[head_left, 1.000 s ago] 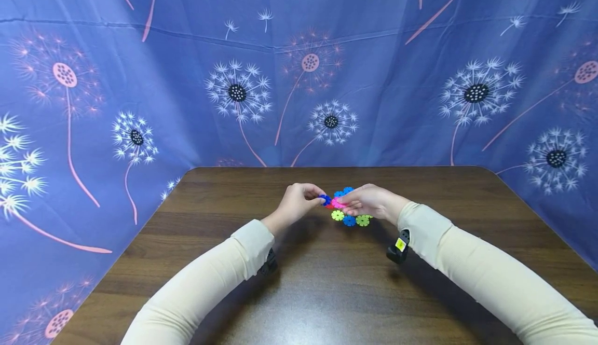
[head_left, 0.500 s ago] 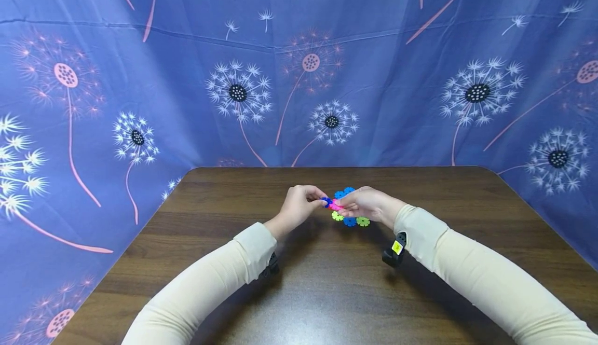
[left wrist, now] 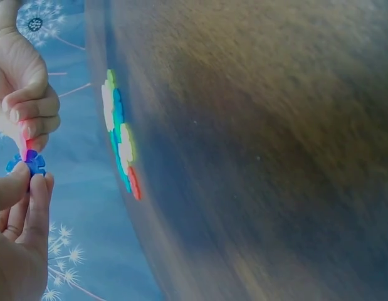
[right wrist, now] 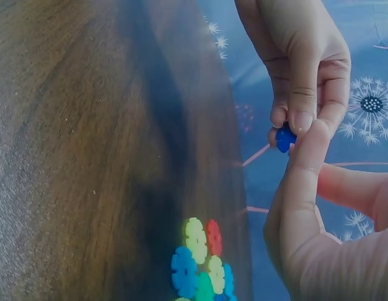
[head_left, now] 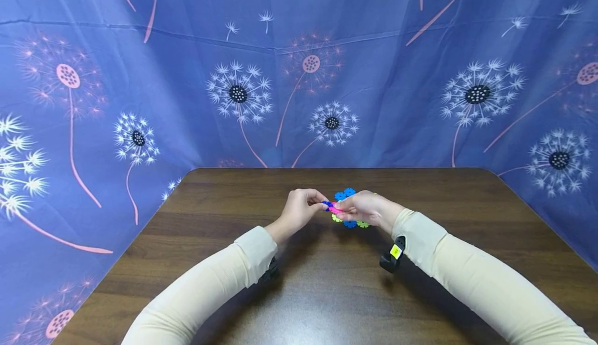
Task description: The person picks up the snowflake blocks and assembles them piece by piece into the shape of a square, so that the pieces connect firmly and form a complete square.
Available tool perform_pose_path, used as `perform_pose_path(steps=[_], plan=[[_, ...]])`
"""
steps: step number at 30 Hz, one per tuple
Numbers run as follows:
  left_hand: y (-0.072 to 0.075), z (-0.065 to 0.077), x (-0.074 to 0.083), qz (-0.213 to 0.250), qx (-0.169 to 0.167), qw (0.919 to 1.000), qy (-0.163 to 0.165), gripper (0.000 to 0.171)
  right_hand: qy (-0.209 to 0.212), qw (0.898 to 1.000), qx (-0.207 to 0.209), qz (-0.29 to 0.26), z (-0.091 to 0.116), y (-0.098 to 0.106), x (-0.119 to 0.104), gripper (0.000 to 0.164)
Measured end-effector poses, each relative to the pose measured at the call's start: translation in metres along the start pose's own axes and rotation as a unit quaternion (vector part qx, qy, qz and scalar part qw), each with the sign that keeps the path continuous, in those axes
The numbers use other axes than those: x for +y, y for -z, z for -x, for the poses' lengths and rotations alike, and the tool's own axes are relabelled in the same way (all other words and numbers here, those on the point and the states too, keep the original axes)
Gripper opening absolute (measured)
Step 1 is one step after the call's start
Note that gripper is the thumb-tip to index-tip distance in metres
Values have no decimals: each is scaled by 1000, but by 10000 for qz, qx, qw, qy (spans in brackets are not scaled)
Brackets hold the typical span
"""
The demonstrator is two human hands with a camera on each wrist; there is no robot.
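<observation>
Closer together now, left hand (head_left: pixel 298 207) pinches blue piece (left wrist: pixel 36 162); right hand (head_left: pixel 370 207) pinches pink piece (left wrist: pixel 25 144).

Table (head_left: pixel 299 293): brown wood grain, rounded far corners, pale sheen nearest the camera
Backdrop (head_left: pixel 397 83): blue cloth behind the table, softly folded, a crease across its upper part
White dandelions (head_left: pixel 238 94): printed, dark dotted centres
Pink dandelions (head_left: pixel 311 64): printed, fainter, long stems
</observation>
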State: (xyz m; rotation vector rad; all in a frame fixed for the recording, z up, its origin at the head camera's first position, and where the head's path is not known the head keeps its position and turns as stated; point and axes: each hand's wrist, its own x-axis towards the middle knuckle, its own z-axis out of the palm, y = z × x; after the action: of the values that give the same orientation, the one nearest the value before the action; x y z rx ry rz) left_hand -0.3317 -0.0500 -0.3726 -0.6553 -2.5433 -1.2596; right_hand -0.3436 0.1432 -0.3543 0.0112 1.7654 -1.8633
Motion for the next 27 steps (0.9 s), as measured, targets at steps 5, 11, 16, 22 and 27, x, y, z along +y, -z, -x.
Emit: perform_pose_path(steps=[5,11,16,22,27], plan=[[1,-1,-1,7,-25,9999,-150,13,116,9998,-148,-110,-1,0,-2,16],[-1,-1,-1,113,-159,9998,-6,26,240,9993,-229,-191,-4,2,-1,20],[-4,-1,0,222,-316,9992,109,30,190,9995,-214,-103,-5,1,0,21],[-6,0,1,185,-394,9989,162,34,93,9999,-130,52,-7,-1,0,21],[-6,0,0,29,-345,9993,103,31,116,9998,-115,126,-8,0,2,21]])
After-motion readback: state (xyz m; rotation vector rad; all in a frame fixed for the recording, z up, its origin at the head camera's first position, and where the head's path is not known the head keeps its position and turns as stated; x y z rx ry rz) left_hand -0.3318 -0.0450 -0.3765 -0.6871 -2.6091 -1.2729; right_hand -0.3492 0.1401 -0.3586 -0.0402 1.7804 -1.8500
